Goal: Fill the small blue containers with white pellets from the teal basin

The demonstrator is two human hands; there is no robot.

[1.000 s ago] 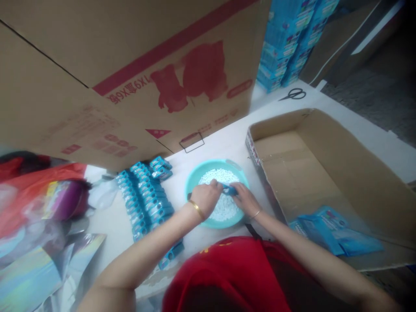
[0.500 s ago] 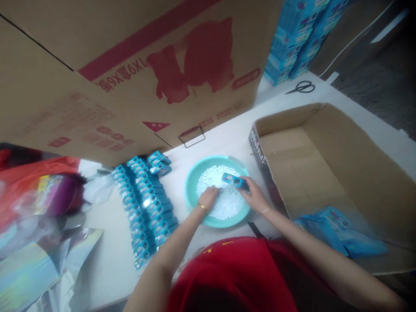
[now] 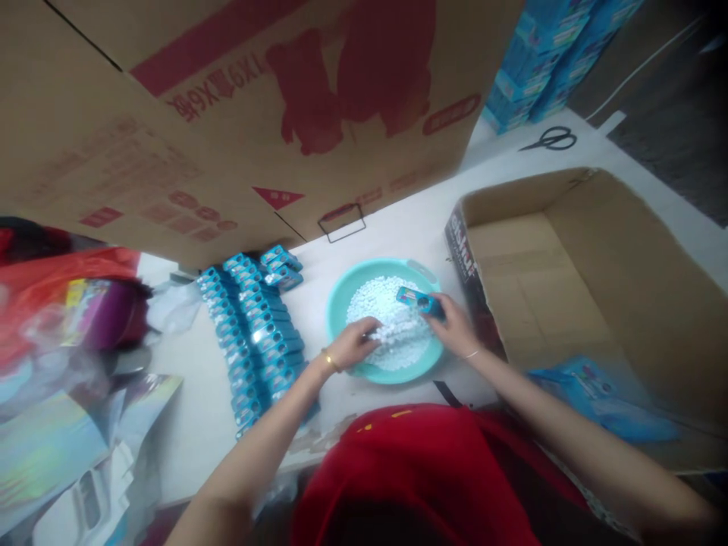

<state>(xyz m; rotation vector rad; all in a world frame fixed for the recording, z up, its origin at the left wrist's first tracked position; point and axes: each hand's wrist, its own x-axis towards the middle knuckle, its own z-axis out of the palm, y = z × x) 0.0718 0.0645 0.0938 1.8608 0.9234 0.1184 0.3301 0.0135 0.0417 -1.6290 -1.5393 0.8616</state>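
White worktop (image 3: 398,235) runs under a large brown carton (image 3: 227,114) printed in red, which leans over the far side. Near the middle sits a teal plastic basin (image 3: 341,303) heaped with small white pellets (image 3: 387,299). Over it, the right hand (image 3: 458,327) is closed around a small blue packet (image 3: 419,300), held at the basin's right rim just above the pellets. The left hand (image 3: 356,345) lies low in the basin with its fingers curled and their tips down among the pellets; whether it has pinched any cannot be told. Each wrist wears a thin bangle. Just left of the basin, rows of the same blue packets (image 3: 255,334) lie packed side by side on the worktop. To the right stands an open cardboard box (image 3: 626,250), with blue pouches (image 3: 597,394) lying in its near corner. Farther back, a stack of blue cartons (image 3: 540,68) stands on the worktop and a pair of black scissors (image 3: 551,139) lies near them. At the far left are a red plastic bag (image 3: 57,288) and shiny foil bags (image 3: 51,447).
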